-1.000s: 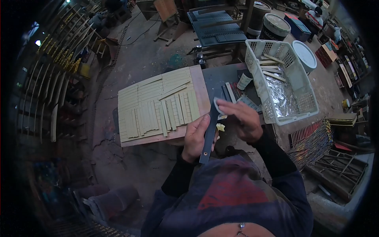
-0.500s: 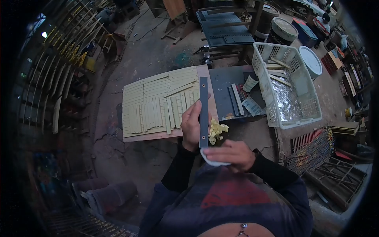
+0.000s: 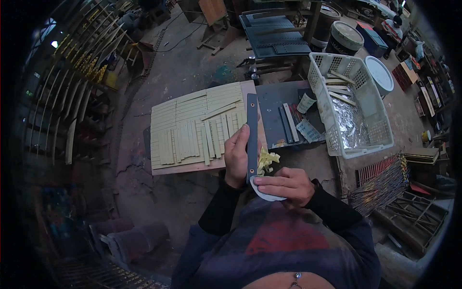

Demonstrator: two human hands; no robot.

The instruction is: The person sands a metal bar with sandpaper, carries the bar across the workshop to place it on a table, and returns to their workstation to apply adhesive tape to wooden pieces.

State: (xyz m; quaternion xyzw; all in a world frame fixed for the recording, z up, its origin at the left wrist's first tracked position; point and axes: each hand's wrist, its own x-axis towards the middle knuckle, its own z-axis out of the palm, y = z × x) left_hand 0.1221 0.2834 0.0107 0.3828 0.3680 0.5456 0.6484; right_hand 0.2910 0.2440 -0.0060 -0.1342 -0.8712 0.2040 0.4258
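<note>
My left hand (image 3: 237, 156) is closed around a dark grey flat bar (image 3: 252, 135), held lengthwise away from me, with a small brass-coloured hole near each end. In my right hand (image 3: 291, 186) is a thin whitish round-edged pad (image 3: 267, 194), possibly a sanding disc, pressed under the fingers. Its edge meets the near end of the bar. Just right of the bar lies a clump of pale yellow curled strips (image 3: 267, 161). Beyond my left hand, many pale wooden slats (image 3: 187, 139) cover a board, some loose on top.
A dark bench top (image 3: 279, 91) holds several bars (image 3: 288, 123), a paper cup (image 3: 306, 103) and a crumpled packet (image 3: 309, 130). To its right stands a white plastic crate (image 3: 361, 153) with slats and shiny film inside. Racks of slats (image 3: 72, 111) line the left side.
The pad has shifted slightly up and right against the bar's near end. The bar and both hands sit a little farther right; my left hand keeps its grip.
</note>
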